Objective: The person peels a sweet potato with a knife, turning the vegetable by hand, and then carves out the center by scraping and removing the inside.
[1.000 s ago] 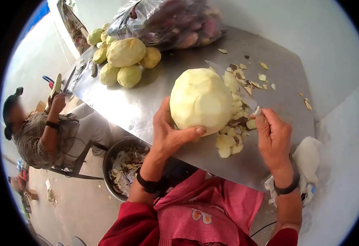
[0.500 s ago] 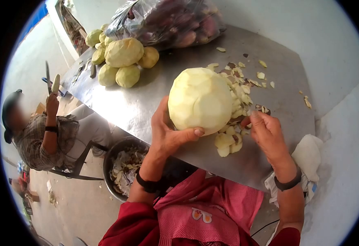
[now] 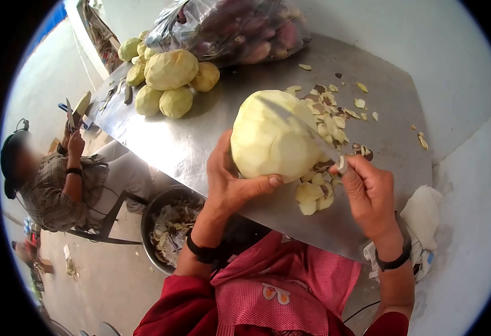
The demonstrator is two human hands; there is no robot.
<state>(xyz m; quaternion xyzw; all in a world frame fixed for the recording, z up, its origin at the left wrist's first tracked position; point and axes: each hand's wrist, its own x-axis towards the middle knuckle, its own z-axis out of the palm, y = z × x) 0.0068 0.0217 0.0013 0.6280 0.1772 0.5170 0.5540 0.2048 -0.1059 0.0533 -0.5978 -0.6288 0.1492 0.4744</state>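
My left hand (image 3: 228, 182) is wrapped round the left and lower side of a large, round, pale-yellow peeled vegetable (image 3: 270, 143), its thumb pressed along the near side. In my right hand (image 3: 371, 193) is a knife (image 3: 308, 131), gripped with the fingers curled at its near end. The blade points up and left, overlapping the top right of the peeled vegetable in this view; motion blurs it slightly. Pale peelings (image 3: 330, 124), some with brown skin, lie heaped on the metal table between the vegetable and my right hand.
The metal table (image 3: 195, 145) holds a pile of peeled pale vegetables (image 3: 171, 70) at the back left. Behind them lies a clear plastic bag (image 3: 240, 33) of purplish produce. A basin of scraps (image 3: 151, 229) stands on the floor. At left, another person (image 3: 60, 185) sits holding a knife.
The knife blade, not visible before, now extends across the peeled vegetable's upper right. My right hand has turned slightly. At left, the other person's hands have come together around their pale piece and knife.
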